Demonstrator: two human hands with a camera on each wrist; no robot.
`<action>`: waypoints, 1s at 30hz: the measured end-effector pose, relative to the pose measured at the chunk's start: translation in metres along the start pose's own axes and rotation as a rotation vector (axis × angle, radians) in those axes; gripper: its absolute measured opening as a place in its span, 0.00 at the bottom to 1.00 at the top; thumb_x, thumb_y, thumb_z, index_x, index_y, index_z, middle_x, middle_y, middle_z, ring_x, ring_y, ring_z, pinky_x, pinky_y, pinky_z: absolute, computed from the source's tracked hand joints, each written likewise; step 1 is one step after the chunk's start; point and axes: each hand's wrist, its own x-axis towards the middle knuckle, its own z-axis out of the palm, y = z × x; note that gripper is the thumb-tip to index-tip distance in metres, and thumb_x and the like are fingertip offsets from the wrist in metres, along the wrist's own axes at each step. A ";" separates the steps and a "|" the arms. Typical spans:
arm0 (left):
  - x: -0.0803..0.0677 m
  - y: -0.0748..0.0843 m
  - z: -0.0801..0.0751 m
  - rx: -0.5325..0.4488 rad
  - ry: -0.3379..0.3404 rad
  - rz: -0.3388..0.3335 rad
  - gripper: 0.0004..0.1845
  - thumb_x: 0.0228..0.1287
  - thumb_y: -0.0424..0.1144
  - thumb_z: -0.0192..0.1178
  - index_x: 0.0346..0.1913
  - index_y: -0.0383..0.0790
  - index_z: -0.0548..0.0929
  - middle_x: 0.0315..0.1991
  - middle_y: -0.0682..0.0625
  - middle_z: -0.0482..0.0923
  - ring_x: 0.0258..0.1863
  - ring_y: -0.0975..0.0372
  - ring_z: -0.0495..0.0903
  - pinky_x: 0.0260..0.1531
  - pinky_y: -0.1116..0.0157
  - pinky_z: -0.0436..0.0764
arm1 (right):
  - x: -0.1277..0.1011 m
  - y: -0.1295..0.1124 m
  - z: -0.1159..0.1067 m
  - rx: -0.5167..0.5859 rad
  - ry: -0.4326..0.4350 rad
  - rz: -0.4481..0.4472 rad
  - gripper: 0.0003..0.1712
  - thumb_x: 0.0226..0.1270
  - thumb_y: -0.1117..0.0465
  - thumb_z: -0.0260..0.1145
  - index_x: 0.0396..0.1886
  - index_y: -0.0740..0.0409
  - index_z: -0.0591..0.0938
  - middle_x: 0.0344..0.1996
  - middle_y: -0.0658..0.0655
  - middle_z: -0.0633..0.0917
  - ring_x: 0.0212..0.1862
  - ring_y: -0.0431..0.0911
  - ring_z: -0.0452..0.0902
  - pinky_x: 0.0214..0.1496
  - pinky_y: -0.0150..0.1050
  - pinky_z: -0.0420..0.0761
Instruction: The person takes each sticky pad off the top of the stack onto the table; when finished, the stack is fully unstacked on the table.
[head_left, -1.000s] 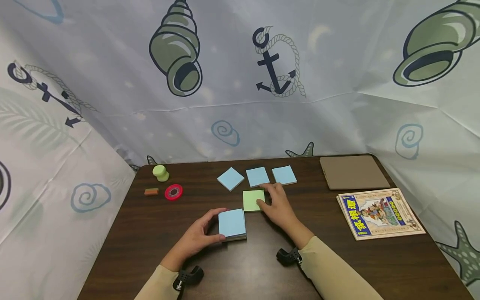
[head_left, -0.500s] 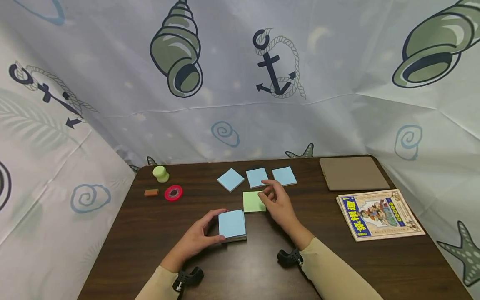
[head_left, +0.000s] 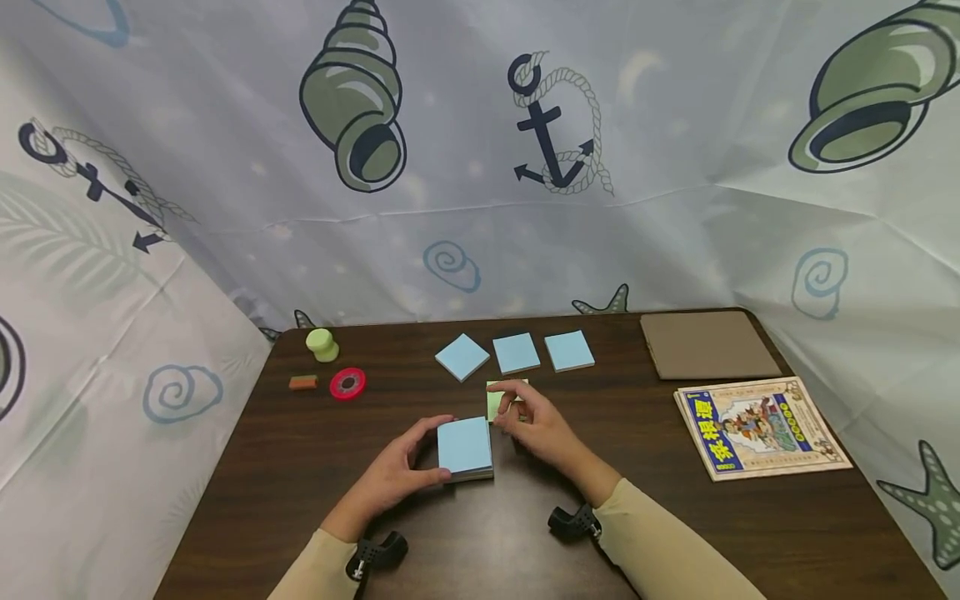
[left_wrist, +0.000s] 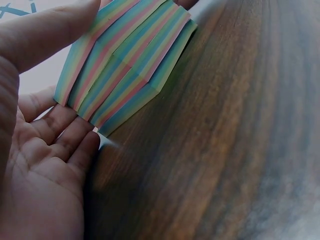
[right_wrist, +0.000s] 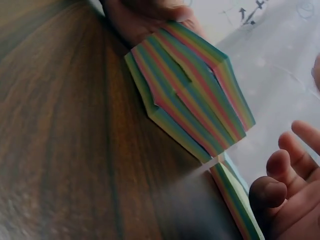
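The left hand (head_left: 390, 479) has its grip curled round the left edge of the sticky-note pad (head_left: 465, 447), thumb on the near side and fingers on the far side, steadying it flat on the bench (head_left: 300, 467). In the left wrist view the pad's striped side, bands of blue, green and pink paper, sits right against those fingertips (left_wrist: 75, 145). The right hand (head_left: 542, 429) is just beside the pad's right edge, its fingers loosely bent and lifted; the grip holds nothing that can be made out, and its fingertips hang over the near edge of the green note (head_left: 497, 398), which lies flat just behind the pad.

Further back, three blue notes (head_left: 514, 352) lie in a row near the bench's far edge, well apart from the pad. Judged from this, four sheets are already laid out, three blue and one green, and the pad, blue sheet on top, looks thick enough for many more.

At the left are a green knob-like piece (head_left: 322, 345), a red tape roll (head_left: 347, 384) and a small eraser (head_left: 303, 383); at the right, a brown board (head_left: 707, 344) and a colourful booklet (head_left: 761, 425).
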 end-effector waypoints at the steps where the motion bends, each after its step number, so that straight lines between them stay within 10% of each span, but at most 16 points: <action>1: 0.000 0.000 0.000 0.001 0.001 0.003 0.45 0.65 0.42 0.80 0.82 0.46 0.69 0.78 0.52 0.72 0.80 0.54 0.66 0.75 0.80 0.60 | 0.000 0.001 0.001 -0.015 -0.023 -0.028 0.31 0.76 0.64 0.73 0.74 0.64 0.76 0.46 0.66 0.78 0.27 0.38 0.72 0.27 0.32 0.76; 14: 0.000 -0.003 -0.001 0.003 0.000 -0.005 0.44 0.66 0.42 0.80 0.82 0.51 0.69 0.77 0.54 0.73 0.78 0.62 0.68 0.75 0.79 0.62 | -0.001 0.001 0.015 -0.310 -0.161 -0.106 0.51 0.53 0.57 0.90 0.77 0.56 0.75 0.47 0.61 0.75 0.29 0.40 0.65 0.32 0.28 0.70; 30: 0.001 -0.002 0.000 0.012 -0.004 -0.030 0.46 0.63 0.45 0.82 0.82 0.55 0.70 0.77 0.55 0.72 0.79 0.61 0.66 0.74 0.81 0.60 | -0.001 0.006 0.014 -0.339 -0.192 -0.009 0.43 0.58 0.43 0.87 0.71 0.44 0.79 0.47 0.52 0.74 0.32 0.43 0.73 0.34 0.29 0.76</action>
